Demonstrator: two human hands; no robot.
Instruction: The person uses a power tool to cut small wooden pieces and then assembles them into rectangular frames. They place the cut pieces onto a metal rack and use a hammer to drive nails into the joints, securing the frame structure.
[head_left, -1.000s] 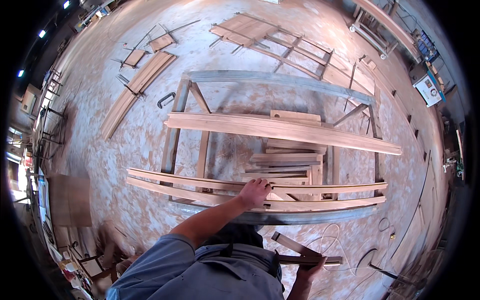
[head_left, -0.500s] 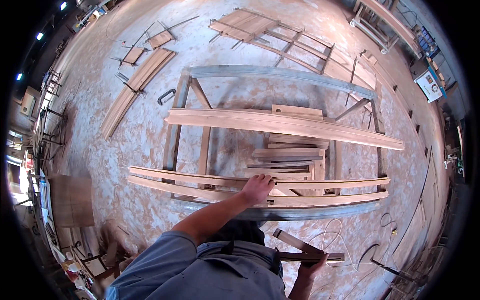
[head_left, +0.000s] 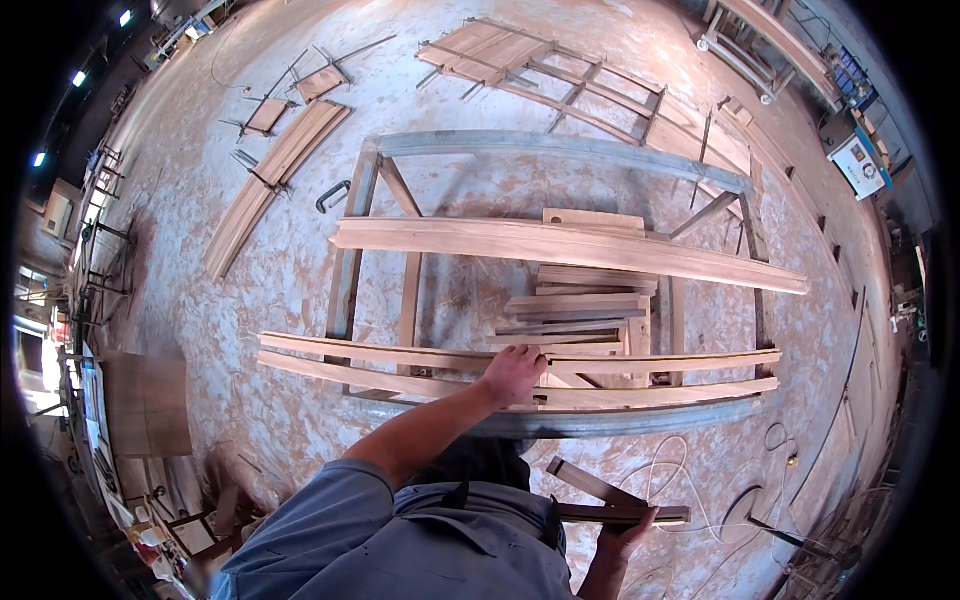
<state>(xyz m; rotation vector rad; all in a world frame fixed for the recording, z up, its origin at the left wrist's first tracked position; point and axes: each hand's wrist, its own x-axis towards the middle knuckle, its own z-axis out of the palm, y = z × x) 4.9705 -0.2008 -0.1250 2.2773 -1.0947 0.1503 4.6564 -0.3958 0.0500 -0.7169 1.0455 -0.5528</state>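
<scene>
The left hand (head_left: 513, 373) lies flat on two long curved boards (head_left: 400, 365) across the metal bench (head_left: 560, 150) — grip loose, fingers spread. The right hand (head_left: 625, 535) grips a wooden square (head_left: 610, 500) — down by the hip.

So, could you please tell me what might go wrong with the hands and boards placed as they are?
1. The left hand presses on two long boards that only bridge the metal frame; their ends overhang, so they might tip or slide.
2. The right hand holds a wooden piece low beside the body, where it could catch the white cable on the floor.
3. That looping cable lies by the feet, a possible trip hazard.
</scene>
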